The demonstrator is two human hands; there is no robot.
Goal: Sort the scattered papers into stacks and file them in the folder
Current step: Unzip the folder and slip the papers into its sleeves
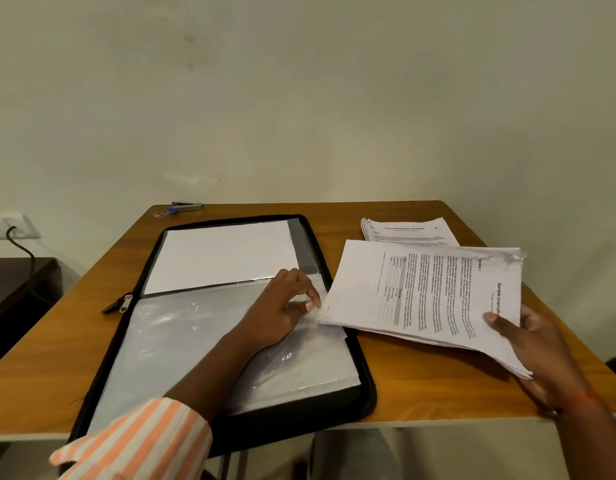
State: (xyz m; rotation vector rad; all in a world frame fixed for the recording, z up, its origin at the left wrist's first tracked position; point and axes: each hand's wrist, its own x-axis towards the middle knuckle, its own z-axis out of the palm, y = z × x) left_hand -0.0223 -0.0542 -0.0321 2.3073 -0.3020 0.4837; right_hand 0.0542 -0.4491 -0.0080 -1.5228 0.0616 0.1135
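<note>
Filing step: your left hand (282,306) pinches the sleeve (182,341) open, right hand (531,344) grips the stack (421,292); feed it in flat.

My right hand (531,344) gripped the stack of papers (421,296) with only the thumb showing, the other fingers hidden beneath the sheets, and the body print was too small to read. My left hand (282,306), pinching the clear sleeve (182,341) of the folder (367,386), covered the spot where the stack's near left corner met it, so I could not tell whether that corner lay inside. The little metal thing (187,206) at the far left was too small to name, the far stack (407,232) sat partly hidden behind the held one, and my striped cuff (133,441) was cut off by the bottom edge.
</note>
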